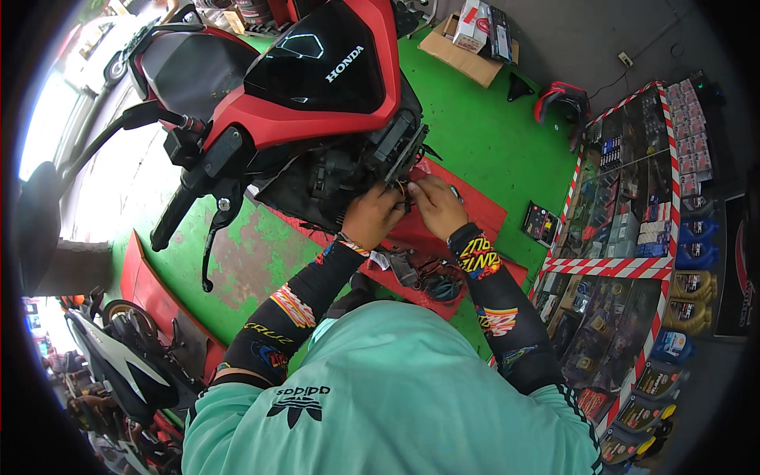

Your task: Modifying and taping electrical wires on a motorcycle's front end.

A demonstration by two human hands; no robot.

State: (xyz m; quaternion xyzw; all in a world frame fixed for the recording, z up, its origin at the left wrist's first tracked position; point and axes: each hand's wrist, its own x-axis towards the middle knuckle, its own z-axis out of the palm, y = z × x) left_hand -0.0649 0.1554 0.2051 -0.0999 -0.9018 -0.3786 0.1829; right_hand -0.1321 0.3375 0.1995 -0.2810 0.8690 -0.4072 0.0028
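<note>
A red and black motorcycle [313, 75] stands in front of me with its front end stripped, showing dark inner parts [324, 174]. At the near edge of this opening, my left hand [372, 215] is closed, its fingertips bent inward. My right hand [438, 207] meets it from the right, thumb and fingers pinched together. Thin dark wiring [406, 192] shows between the fingertips; exactly what each hand grips is too small to make out. Below the hands, loose dark parts [439, 286] lie on a red platform [483, 210].
The handlebar grip [176, 212] and lever [212, 245] jut out left of my left arm. On the right stands a glass display case [613, 269] with red-and-white striped edges, beside bottles [693, 285]. A cardboard box [455, 55] sits at the back. Another motorcycle [119, 360] stands lower left.
</note>
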